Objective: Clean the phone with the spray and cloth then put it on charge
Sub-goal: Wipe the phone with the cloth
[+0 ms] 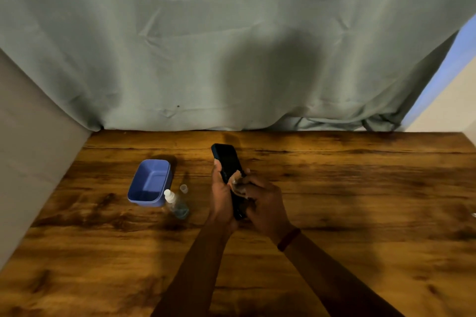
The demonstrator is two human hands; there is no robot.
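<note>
A dark phone (pixel 226 159) is held above the wooden table (pixel 334 188), screen up and tilted away from me. My left hand (pixel 221 198) grips its left edge and lower half. My right hand (pixel 262 201) is closed on a small pale cloth (pixel 235 181) and presses it against the lower part of the screen. The clear spray bottle (pixel 176 204) with a white nozzle stands on the table to the left of my hands, untouched. Its small clear cap (pixel 183 188) sits just behind it. No charger shows in this view.
A blue plastic tub (pixel 150 183) sits left of the bottle. A grey-green curtain (pixel 231 59) hangs along the table's far edge. A pale wall (pixel 31 149) borders the left side. A small white object (pixel 473 214) peeks in at the right edge.
</note>
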